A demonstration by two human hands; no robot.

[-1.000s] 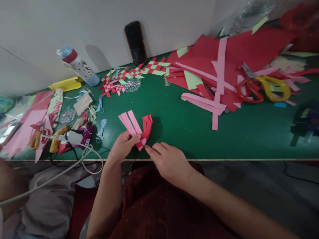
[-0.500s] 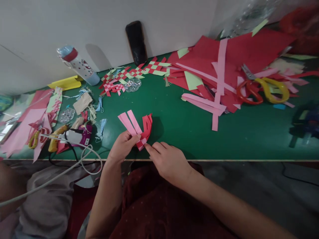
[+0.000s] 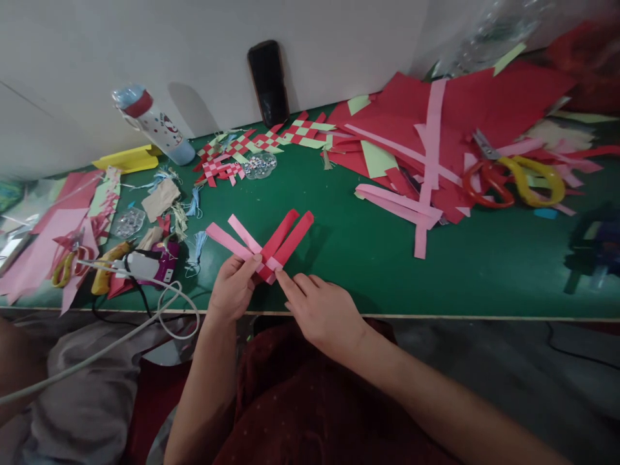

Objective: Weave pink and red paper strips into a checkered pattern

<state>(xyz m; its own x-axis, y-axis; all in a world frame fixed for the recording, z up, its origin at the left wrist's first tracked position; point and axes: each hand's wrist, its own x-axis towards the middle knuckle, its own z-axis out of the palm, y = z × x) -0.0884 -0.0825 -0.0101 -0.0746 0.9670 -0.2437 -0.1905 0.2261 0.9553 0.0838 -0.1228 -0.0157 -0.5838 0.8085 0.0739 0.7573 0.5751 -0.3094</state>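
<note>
Woven paper strips (image 3: 290, 239), pink and red, are held between my hands close to the table's front edge. Two pink ends fan out to the upper left and two red ends to the upper right, with a small checkered weave at the bottom. My left hand (image 3: 235, 284) pinches the weave from the left, thumb on top. From the right, my right hand (image 3: 324, 310) grips the weave's lower corner with thumb and index finger; its other fingers are curled. The undersides of the strips are hidden.
On the green table (image 3: 310, 187) lie scissors (image 3: 513, 171) over red paper sheets (image 3: 465, 110) at the right. A phone (image 3: 268, 84) leans on the wall by a bottle (image 3: 155, 123). Finished woven pieces (image 3: 261, 142) line the back. A white cable (image 3: 121, 339) crosses the lower left.
The red ends have spread open and straightened toward the upper right, and the pink ends lean further left. Both hands stay at the weave, the left shifted slightly.
</note>
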